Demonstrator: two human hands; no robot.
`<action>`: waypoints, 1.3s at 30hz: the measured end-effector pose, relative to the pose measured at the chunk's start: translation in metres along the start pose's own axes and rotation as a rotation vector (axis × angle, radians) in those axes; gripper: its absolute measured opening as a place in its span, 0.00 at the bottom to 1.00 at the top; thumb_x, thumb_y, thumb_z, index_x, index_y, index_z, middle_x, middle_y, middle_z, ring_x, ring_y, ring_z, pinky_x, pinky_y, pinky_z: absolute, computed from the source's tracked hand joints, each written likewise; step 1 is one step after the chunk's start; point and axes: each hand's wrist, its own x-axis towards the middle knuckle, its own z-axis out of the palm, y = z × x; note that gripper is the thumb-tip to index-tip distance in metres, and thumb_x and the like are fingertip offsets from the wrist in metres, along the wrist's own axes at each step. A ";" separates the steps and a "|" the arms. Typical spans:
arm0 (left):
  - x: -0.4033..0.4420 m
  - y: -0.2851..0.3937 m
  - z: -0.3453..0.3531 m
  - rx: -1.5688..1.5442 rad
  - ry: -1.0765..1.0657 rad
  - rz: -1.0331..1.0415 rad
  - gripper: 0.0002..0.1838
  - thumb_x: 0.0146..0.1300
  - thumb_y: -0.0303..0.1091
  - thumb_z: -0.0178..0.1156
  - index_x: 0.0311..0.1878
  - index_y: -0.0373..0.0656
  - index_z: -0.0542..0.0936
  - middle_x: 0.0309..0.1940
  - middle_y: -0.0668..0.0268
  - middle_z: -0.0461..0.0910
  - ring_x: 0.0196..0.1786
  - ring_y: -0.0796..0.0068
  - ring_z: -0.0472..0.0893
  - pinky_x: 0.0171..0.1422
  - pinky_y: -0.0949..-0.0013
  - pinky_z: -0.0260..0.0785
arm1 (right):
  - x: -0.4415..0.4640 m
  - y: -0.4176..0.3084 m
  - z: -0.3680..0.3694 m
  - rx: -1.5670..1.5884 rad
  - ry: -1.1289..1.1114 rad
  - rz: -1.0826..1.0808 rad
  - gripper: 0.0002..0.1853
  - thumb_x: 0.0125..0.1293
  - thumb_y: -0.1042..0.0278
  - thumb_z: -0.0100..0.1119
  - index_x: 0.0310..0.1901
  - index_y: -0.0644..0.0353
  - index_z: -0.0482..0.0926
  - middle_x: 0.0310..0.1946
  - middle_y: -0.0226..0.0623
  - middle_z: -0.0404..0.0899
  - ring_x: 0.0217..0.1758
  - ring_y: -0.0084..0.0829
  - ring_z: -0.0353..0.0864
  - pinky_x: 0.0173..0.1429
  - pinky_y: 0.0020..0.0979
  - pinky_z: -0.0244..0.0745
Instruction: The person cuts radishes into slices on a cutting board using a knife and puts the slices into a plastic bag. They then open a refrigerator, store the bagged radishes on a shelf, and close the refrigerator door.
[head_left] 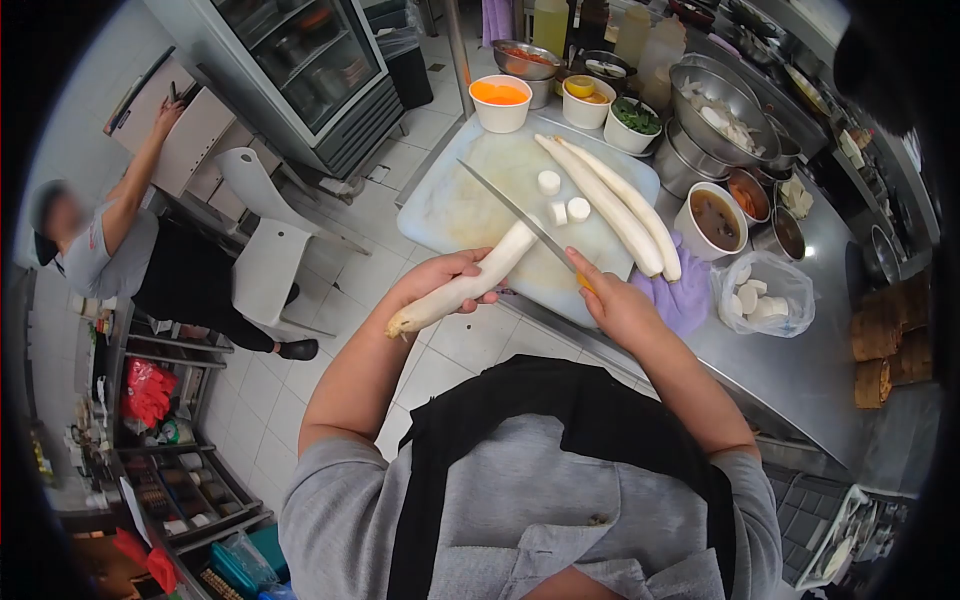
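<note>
My left hand (468,280) is wrapped round a long peeled daikon (450,298), its root end pointing back towards me and its far end over the cutting board (440,200). My right hand (612,302) grips a knife (505,202) by its yellow handle. The blade slants across the far end of the daikon; whether it is cutting in, I cannot tell. Just beyond lie three short white daikon pieces (578,209). Two more long peeled daikons (612,205) rest side by side on the board's right part.
A purple cloth (683,292) and a plastic bag of white chunks (762,300) lie right of the board. Tubs, including one of orange food (499,103), line its far edge. A metal bowl (722,105) sits behind. Another person (120,230) stands left, near a white chair (265,270).
</note>
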 end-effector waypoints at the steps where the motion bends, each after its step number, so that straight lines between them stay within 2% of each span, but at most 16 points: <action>1: 0.000 0.000 -0.002 0.004 0.004 0.001 0.36 0.61 0.26 0.46 0.74 0.34 0.49 0.52 0.51 0.75 0.41 0.69 0.83 0.30 0.78 0.78 | 0.000 0.000 0.000 0.001 0.000 0.004 0.34 0.69 0.66 0.50 0.73 0.34 0.51 0.39 0.56 0.78 0.39 0.54 0.80 0.44 0.47 0.74; 7: 0.001 0.000 -0.005 0.036 0.008 0.001 0.36 0.62 0.27 0.46 0.74 0.36 0.49 0.52 0.50 0.75 0.41 0.68 0.83 0.29 0.78 0.77 | 0.004 0.000 0.000 0.019 -0.003 0.004 0.35 0.68 0.66 0.50 0.74 0.34 0.50 0.33 0.54 0.79 0.36 0.52 0.80 0.41 0.47 0.74; 9: 0.000 -0.001 -0.006 0.054 0.015 -0.005 0.36 0.62 0.27 0.46 0.74 0.37 0.49 0.53 0.50 0.75 0.42 0.68 0.83 0.29 0.77 0.77 | 0.007 -0.005 -0.005 -0.007 -0.142 0.086 0.34 0.68 0.66 0.50 0.73 0.34 0.51 0.31 0.54 0.79 0.34 0.53 0.80 0.41 0.48 0.74; 13: 0.000 -0.002 -0.008 0.005 -0.016 -0.003 0.37 0.62 0.27 0.47 0.74 0.38 0.49 0.53 0.49 0.74 0.42 0.66 0.83 0.29 0.77 0.76 | 0.013 0.008 -0.004 0.014 -0.137 0.087 0.34 0.69 0.66 0.50 0.74 0.33 0.51 0.33 0.56 0.79 0.34 0.53 0.80 0.41 0.46 0.74; 15: 0.003 -0.003 -0.010 -0.021 -0.037 -0.001 0.37 0.62 0.27 0.47 0.74 0.38 0.49 0.53 0.48 0.74 0.42 0.66 0.83 0.29 0.77 0.76 | 0.014 0.018 -0.005 0.272 -0.116 0.029 0.33 0.70 0.65 0.49 0.74 0.36 0.50 0.37 0.57 0.80 0.38 0.53 0.80 0.47 0.45 0.74; 16: 0.006 -0.003 -0.011 -0.013 -0.024 0.008 0.37 0.62 0.27 0.47 0.74 0.39 0.49 0.53 0.48 0.74 0.41 0.65 0.83 0.29 0.77 0.77 | 0.014 0.020 -0.003 0.270 -0.113 0.025 0.33 0.70 0.65 0.49 0.74 0.36 0.50 0.37 0.57 0.80 0.38 0.53 0.80 0.47 0.45 0.74; 18: 0.008 -0.003 -0.011 -0.012 -0.001 0.022 0.37 0.62 0.27 0.48 0.74 0.39 0.49 0.53 0.47 0.74 0.41 0.65 0.82 0.30 0.77 0.77 | 0.011 0.011 -0.001 0.432 -0.044 0.171 0.33 0.70 0.64 0.48 0.74 0.36 0.50 0.42 0.60 0.79 0.43 0.55 0.80 0.52 0.43 0.73; 19: 0.011 -0.003 -0.011 -0.020 -0.013 0.023 0.36 0.63 0.27 0.48 0.74 0.39 0.49 0.53 0.47 0.74 0.41 0.66 0.82 0.30 0.77 0.78 | 0.009 0.010 0.003 0.431 -0.051 0.168 0.33 0.70 0.64 0.48 0.74 0.36 0.50 0.42 0.60 0.79 0.43 0.55 0.80 0.52 0.43 0.73; 21: 0.012 -0.002 -0.014 -0.030 -0.024 0.023 0.35 0.63 0.27 0.48 0.74 0.39 0.49 0.53 0.47 0.74 0.41 0.66 0.82 0.30 0.77 0.78 | 0.006 0.010 0.010 0.316 0.159 -0.027 0.33 0.70 0.64 0.49 0.74 0.34 0.51 0.39 0.56 0.80 0.40 0.54 0.80 0.48 0.44 0.74; 27: 0.014 -0.004 -0.023 -0.109 -0.010 -0.033 0.32 0.64 0.27 0.48 0.72 0.38 0.53 0.53 0.46 0.75 0.42 0.64 0.83 0.31 0.77 0.79 | -0.001 -0.001 0.005 0.024 0.099 -0.109 0.33 0.69 0.64 0.50 0.73 0.31 0.51 0.29 0.48 0.77 0.31 0.49 0.79 0.37 0.47 0.74; 31: 0.014 -0.003 -0.024 -0.123 -0.029 -0.041 0.32 0.64 0.26 0.49 0.71 0.39 0.54 0.53 0.45 0.75 0.42 0.64 0.83 0.32 0.77 0.79 | 0.002 -0.010 -0.003 0.000 -0.024 -0.012 0.34 0.69 0.66 0.51 0.73 0.34 0.51 0.33 0.53 0.79 0.36 0.51 0.81 0.41 0.47 0.74; 34: 0.014 -0.003 -0.024 -0.101 -0.031 -0.042 0.32 0.63 0.27 0.49 0.71 0.40 0.54 0.53 0.46 0.75 0.42 0.65 0.83 0.32 0.77 0.78 | 0.006 -0.010 0.000 -0.009 -0.022 -0.011 0.35 0.68 0.66 0.51 0.73 0.33 0.51 0.31 0.53 0.78 0.34 0.51 0.80 0.39 0.47 0.74; 36: 0.013 -0.003 -0.023 -0.078 -0.035 -0.038 0.32 0.63 0.27 0.50 0.71 0.41 0.54 0.53 0.46 0.75 0.42 0.65 0.83 0.32 0.77 0.78 | 0.012 -0.010 -0.002 -0.028 -0.153 0.084 0.36 0.68 0.67 0.51 0.73 0.31 0.50 0.29 0.53 0.78 0.33 0.51 0.80 0.39 0.48 0.74; 39: 0.010 -0.005 -0.018 -0.062 -0.009 -0.029 0.32 0.63 0.28 0.50 0.71 0.40 0.55 0.52 0.47 0.75 0.42 0.67 0.82 0.32 0.78 0.78 | 0.016 0.004 -0.003 0.108 -0.103 0.000 0.34 0.69 0.66 0.48 0.74 0.33 0.50 0.25 0.53 0.77 0.31 0.50 0.80 0.38 0.47 0.74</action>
